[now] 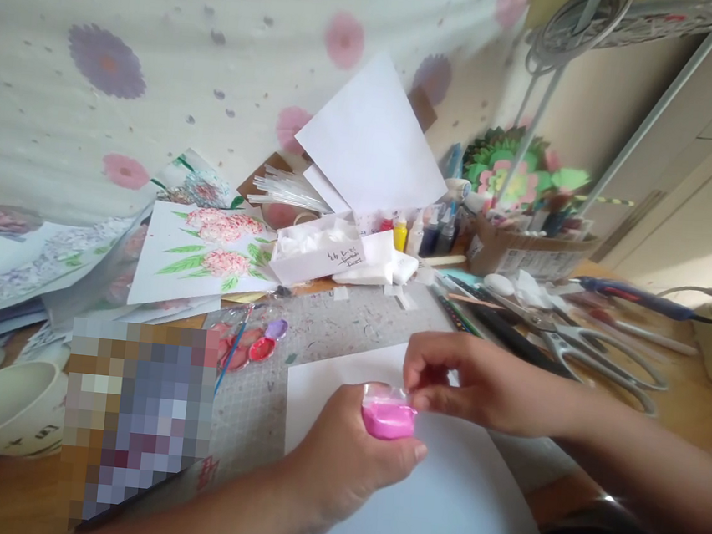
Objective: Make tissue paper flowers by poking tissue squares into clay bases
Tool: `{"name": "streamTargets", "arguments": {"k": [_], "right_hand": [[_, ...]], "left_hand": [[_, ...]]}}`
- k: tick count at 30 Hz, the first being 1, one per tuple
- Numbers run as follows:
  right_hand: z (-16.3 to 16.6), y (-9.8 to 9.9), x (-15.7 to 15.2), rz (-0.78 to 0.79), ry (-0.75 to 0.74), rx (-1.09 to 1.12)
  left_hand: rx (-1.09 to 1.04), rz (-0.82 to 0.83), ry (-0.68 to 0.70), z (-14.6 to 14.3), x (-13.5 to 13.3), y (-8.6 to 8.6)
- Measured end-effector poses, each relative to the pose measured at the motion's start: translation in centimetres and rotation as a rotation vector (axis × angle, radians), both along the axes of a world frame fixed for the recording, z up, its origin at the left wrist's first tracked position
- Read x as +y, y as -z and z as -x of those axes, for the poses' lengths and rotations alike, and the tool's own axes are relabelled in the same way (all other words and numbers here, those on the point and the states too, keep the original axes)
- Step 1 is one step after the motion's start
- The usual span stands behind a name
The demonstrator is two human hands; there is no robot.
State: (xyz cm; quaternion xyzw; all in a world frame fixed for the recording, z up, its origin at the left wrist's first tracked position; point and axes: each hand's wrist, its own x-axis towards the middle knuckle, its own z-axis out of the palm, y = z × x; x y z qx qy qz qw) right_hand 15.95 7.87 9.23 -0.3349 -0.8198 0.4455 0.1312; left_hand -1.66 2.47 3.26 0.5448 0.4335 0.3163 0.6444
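My left hand [351, 451] is wrapped round a small clear plastic bag [388, 417] with a bright pink, soft-looking filling. Its thumb lies along the lower edge of the bag. At the bag's upper right corner, my right hand [455, 381] has its thumb and fingers pinched together; the fingertips hide the part they grip. Below both hands lies a large white sheet of paper [435, 493] on a grey cutting mat [253, 425]. Left of the sheet, a paint palette [260, 348] with red and purple wells has a blue paintbrush [234, 343] across it.
A white paper cup [8, 410] stands at the left near a blurred-out patch. Flower paintings [206, 253], a box of tissues [316, 251] and paint bottles [400, 233] line the back. Scissors [605, 358], a blue-handled tool [636, 298] and a cardboard box [530, 254] are at the right.
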Motion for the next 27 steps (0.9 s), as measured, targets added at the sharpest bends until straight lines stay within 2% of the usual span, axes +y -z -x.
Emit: {"name": "streamTargets", "arguments": {"k": [7,13,16,19,22,24,27], "right_hand": [[0.9,0.5,-0.8,-0.004,-0.043,-0.004],[2.1,1.3,-1.2,-0.235,-0.114,-0.056],[1.5,1.0,-0.7,-0.151,-0.102,0.004],[0.2,0.8,0.1,-0.034,0.068,0.153],[-0.8,0.6,0.8,-0.006,0.215,0.247],[-0.9,0.5,0.8,-0.007,0.194,0.250],[-0.5,0.2,0.3,-0.067,0.064,0.166]], "left_hand": [[-0.041,-0.021,-0.014,-0.2,0.1,-0.2],[0.008,-0.041,-0.060,-0.6,0.2,-0.2],[-0.023,-0.024,-0.036,-0.4,0.3,-0.1],[-0.003,0.008,-0.029,0.0,0.2,-0.1],[0.037,0.018,-0.024,0.1,0.0,-0.1],[0.037,0.012,-0.027,0.1,0.0,0.0],[0.026,0.009,-0.036,0.0,0.1,0.0]]}}
